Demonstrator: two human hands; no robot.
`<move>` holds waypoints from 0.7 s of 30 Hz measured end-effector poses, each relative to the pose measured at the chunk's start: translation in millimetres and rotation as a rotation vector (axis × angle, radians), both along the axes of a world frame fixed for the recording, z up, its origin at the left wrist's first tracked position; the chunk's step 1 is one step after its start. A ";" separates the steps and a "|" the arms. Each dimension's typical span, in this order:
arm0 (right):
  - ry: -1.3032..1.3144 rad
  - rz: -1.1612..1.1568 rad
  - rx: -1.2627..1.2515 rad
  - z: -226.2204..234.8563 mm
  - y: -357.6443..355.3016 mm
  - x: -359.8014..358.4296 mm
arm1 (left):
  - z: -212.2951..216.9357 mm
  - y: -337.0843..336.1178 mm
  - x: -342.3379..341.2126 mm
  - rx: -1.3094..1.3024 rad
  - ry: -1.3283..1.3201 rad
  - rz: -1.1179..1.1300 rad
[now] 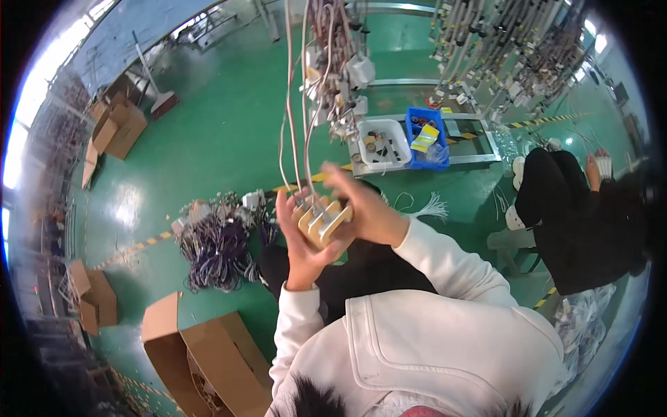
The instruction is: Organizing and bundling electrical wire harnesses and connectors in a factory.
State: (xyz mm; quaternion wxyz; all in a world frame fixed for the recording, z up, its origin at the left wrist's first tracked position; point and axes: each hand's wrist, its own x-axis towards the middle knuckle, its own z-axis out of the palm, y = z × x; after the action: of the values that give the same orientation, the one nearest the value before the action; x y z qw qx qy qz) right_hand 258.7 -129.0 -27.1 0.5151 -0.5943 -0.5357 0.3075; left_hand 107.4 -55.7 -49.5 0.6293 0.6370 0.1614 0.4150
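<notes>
Between my hands is a pale yellow slotted plastic block (pixel 325 221), in front of my lap. Several long pale and brownish wires (pixel 292 104) run upward from it toward the hanging bundle. My left hand (pixel 300 249) is closed round the block's left and lower side, thumb against its near edge. On the other side, my right hand (pixel 368 212) grips the block with its thumb low, while its upper fingers stretch up beside the wires, somewhat blurred. Where the wires enter the block is partly hidden by fingers.
A hanging wire bundle (pixel 332 62) is ahead. Beyond my hands, a white bin (pixel 383 164) and a blue bin (pixel 429 165) hold small parts. Dark cable bundles (pixel 221 243) lie left on the floor, near an open cardboard box (pixel 229 347). A seated person (pixel 577 215) is at right.
</notes>
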 end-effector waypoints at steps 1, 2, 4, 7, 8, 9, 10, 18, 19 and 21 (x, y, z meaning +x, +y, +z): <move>0.010 0.184 0.015 -15.6 4.8 2.7 | 1.4 -0.9 -2.8 -0.098 -0.038 -0.058; 0.271 0.310 0.006 -13.6 8.9 -2.6 | 2.2 -1.1 -6.5 -0.139 -0.007 -0.090; 0.553 0.414 0.026 -12.6 8.7 -12.3 | -2.3 5.1 -16.3 -0.161 0.054 -0.162; 0.194 0.160 0.070 -12.1 1.8 -22.0 | 23.1 19.7 -10.7 -0.159 0.026 -0.283; 0.026 0.081 0.021 -6.1 -0.8 -23.3 | 31.8 17.1 -12.3 -0.196 0.072 -0.267; -0.142 0.000 -0.030 1.0 -3.0 -24.6 | 42.3 13.4 -14.2 -0.233 0.118 -0.250; -0.240 -0.054 0.030 -8.0 -0.3 -28.6 | 49.8 12.0 -11.2 -0.201 0.186 -0.256; -0.217 -0.012 -0.088 1.7 -7.0 -31.0 | 18.8 10.8 -19.0 -0.073 0.092 -0.192; -0.190 0.026 -0.122 3.9 -7.7 -31.3 | 13.1 9.6 -19.4 -0.031 0.088 -0.147; -0.202 0.030 -0.129 7.2 -6.8 -33.2 | 19.0 4.7 -20.3 -0.081 0.116 -0.093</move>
State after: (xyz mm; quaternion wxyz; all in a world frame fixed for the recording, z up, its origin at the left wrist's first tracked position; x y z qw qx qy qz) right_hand 225.5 -135.8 -19.9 0.4144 -0.6460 -0.5729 0.2877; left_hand 87.0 -51.0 -30.5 0.6625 0.6409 0.1845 0.3410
